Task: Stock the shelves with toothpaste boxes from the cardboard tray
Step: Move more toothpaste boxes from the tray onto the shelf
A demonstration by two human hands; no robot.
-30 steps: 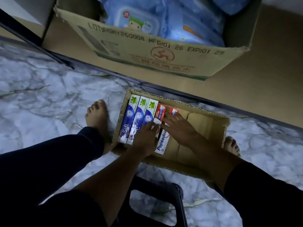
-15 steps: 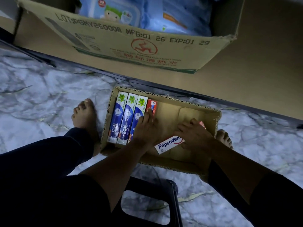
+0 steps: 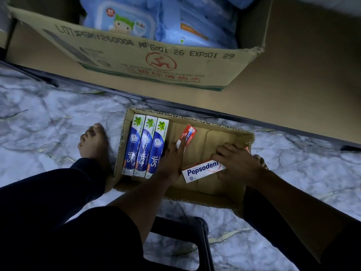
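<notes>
A shallow cardboard tray [image 3: 203,199] lies on the marble floor between my bare feet. Three blue Safi toothpaste boxes [image 3: 144,147] lie side by side in its left part. My left hand [image 3: 172,163] grips a red and white Pepsodent box [image 3: 186,136] and lifts its far end off the tray floor. My right hand [image 3: 237,163] grips a second Pepsodent box [image 3: 202,170], which lies crosswise with its label up. The right end of that box is hidden under my fingers.
A big cardboard carton [image 3: 136,55] with blue wet-wipe packs [image 3: 125,22] stands on the low brown shelf [image 3: 304,79] beyond the tray. A dark stool [image 3: 187,243] is under me. My feet [image 3: 95,145] flank the tray.
My right hand has pulled one Pepsodent box away from the row to the right and turned it crosswise. My left hand has tilted the other Pepsodent box up at its far end.
</notes>
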